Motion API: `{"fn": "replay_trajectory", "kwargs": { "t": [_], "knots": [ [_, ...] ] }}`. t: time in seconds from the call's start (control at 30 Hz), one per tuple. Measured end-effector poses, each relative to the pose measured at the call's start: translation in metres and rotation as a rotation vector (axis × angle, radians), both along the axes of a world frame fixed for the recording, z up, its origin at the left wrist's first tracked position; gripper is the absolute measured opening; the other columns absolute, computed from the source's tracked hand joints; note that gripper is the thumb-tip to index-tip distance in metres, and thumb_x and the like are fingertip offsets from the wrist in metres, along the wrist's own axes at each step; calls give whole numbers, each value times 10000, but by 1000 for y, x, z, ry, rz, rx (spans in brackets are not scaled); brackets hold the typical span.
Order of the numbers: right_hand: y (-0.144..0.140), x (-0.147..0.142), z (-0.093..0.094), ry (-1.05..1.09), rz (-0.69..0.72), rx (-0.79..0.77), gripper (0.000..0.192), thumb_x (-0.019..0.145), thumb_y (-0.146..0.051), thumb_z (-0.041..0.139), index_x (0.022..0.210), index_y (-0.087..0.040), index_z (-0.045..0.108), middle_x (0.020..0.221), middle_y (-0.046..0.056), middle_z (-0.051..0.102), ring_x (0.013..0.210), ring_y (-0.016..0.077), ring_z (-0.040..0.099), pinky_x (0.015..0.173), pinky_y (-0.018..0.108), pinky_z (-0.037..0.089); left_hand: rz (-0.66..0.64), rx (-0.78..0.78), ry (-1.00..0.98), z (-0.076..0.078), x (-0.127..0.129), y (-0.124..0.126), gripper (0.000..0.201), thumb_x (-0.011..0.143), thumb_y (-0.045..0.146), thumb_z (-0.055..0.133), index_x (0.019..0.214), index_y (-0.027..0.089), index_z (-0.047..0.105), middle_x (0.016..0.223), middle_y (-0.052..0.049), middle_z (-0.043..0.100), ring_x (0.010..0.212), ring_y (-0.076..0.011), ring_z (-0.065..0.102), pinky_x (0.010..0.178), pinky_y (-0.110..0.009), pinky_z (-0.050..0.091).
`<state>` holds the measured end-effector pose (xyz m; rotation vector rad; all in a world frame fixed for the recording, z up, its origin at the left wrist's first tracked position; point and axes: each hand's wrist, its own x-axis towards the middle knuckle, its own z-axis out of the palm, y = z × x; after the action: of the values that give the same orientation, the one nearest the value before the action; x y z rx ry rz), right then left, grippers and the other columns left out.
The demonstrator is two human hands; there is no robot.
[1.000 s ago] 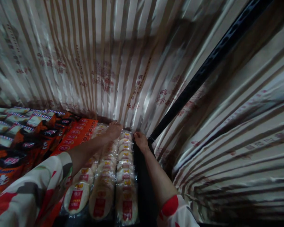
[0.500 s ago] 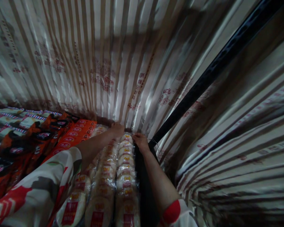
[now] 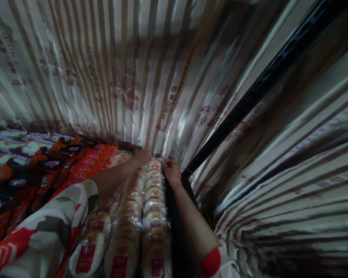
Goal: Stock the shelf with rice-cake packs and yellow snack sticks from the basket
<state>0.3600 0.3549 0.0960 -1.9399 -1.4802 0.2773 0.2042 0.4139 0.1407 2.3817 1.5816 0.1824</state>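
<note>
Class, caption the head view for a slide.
Left hand and right hand flank the far end of a row of clear-wrapped round items.

"What's hanging at the back?"

"A pale, shiny striped curtain (image 3: 98, 58), printed with dark red pictures and characters. On the right, similar striped sheeting (image 3: 281, 200) gathers in uneven folds."

"And that dark diagonal?"

"A black bar (image 3: 249, 99), slanting across in front of the curtain from upper right towards the middle."

"What's off to the left?"

"Orange-red packs (image 3: 89, 159) in an overlapping row, then orange-and-black bags (image 3: 20, 181), and behind those, farthest left, whitish packets (image 3: 10, 145) with blue-striped edges."
</note>
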Motion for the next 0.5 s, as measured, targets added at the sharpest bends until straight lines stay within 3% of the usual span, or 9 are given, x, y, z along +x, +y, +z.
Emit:
{"fn": "replay_trajectory", "kwargs": {
  "t": [0.1, 0.2, 0.33, 0.5],
  "knots": [
    [-14, -1, 8, 15, -43, -118, 276, 815, -452, 511, 864, -220, 652, 862, 38, 703, 818, 200, 642, 704, 300, 456, 1, -5, -1, -3, 0, 1, 274, 819, 167, 471, 967, 159, 701, 1046, -67, 702, 1022, -220, 619, 936, -379, 411],
    [-21, 3, 5, 115, 16, -188, 255, 769, -469, 575, 800, -232, 663, 819, 16, 703, 794, 187, 649, 698, 283, 458, -3, -15, 3, -5, 0, 2, 254, 819, 172, 486, 949, 171, 704, 1050, -57, 703, 1033, -215, 613, 946, -371, 402],
    [-18, 9, -10, 280, 23, -142, 189, 676, -402, 663, 745, -226, 660, 744, -8, 695, 729, 171, 641, 665, 265, 467, -13, -15, 10, -2, -1, 0, 256, 809, 160, 484, 937, 175, 705, 1043, -60, 705, 1038, -227, 613, 962, -398, 390],
    [-11, 11, -20, 338, 56, -65, 153, 638, -374, 666, 660, -226, 633, 661, -32, 662, 657, 150, 606, 635, 253, 463, -22, -6, 7, -1, -1, 0, 265, 799, 168, 490, 959, 169, 702, 1047, -60, 701, 1036, -237, 607, 959, -403, 395]
  ]
}}
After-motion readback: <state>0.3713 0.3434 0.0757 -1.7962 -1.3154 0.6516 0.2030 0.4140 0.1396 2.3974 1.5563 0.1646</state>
